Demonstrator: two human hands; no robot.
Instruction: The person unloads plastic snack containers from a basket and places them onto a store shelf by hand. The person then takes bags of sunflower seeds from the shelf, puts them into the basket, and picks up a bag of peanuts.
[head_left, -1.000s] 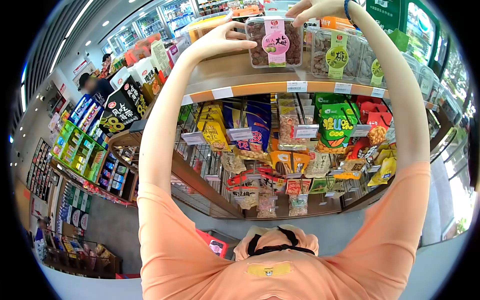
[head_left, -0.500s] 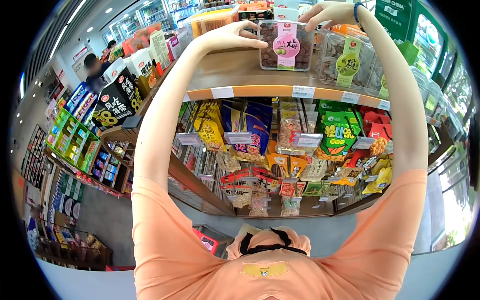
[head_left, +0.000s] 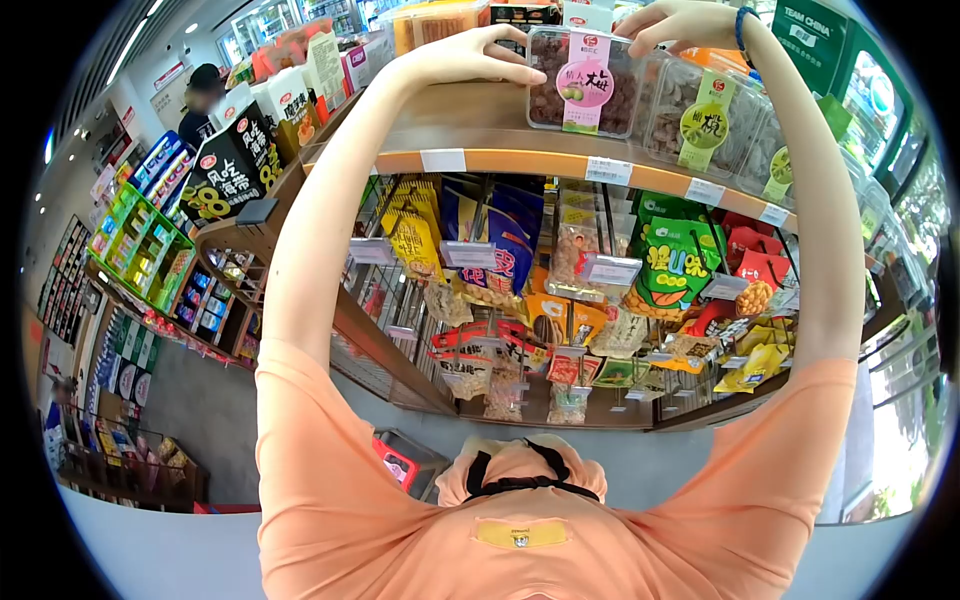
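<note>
On the shelf (head_left: 440, 118), the dried-plum box (head_left: 586, 82) was upright between my left hand (head_left: 468, 56) and right hand (head_left: 688, 22), fingers spread; I judged it a steadying step, next needing even side pressure.

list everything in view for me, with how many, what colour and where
pink-labelled box: 1, clear with dark red contents, shelf top, between the hands
green-labelled boxes: at least 2, clear, right of it
wooden shelf: 1, brown, ahead
price tags: several, white, shelf edge
yellow bags: several, yellow, hanging left
blue bags: at least 2, blue, beside those
green bags: at least 2, green, centre right
black box: 1, black, far left
background person: 1, dark clothes, upper left
other goods: too many or small to count
shirt: 1, peach, bottom
wristband: 1, blue, right wrist
left hand: 1, bare, box's left
right hand: 1, bare, box's upper right
</note>
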